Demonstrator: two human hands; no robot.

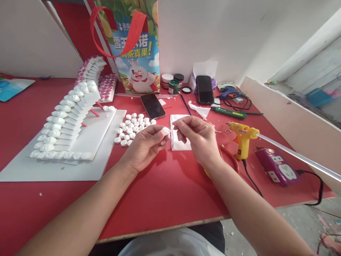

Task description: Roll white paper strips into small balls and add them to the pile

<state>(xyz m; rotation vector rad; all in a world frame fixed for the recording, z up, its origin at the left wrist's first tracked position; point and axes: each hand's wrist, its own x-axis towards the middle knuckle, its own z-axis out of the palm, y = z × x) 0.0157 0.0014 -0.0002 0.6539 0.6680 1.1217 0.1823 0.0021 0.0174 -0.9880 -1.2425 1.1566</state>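
Observation:
A small white rolled rosette (166, 131) is pinched between the thumb and fingers of my left hand (149, 142). To its right, my right hand (198, 137) has its thumb and forefinger pressed together; whatever may be between them is too small to make out. Below and behind the hands lies a stack of white paper napkins (177, 142), partly covered by my right hand. Just left of my left hand, several white rosettes (132, 129) are spread on the red table (165, 199). A curved white stepped model (71, 121) edged with rosettes stands on a white board (106, 149) farther left.
At right are a yellow glue gun (241, 137) with a long glue stick, a purple power strip (278, 167) and orange-handled pliers (230, 156). Behind lie a phone (153, 106), another phone (204, 89), paint jars (173, 86) and a green-handled tool (230, 113). A printed bag (138, 67) stands against the wall.

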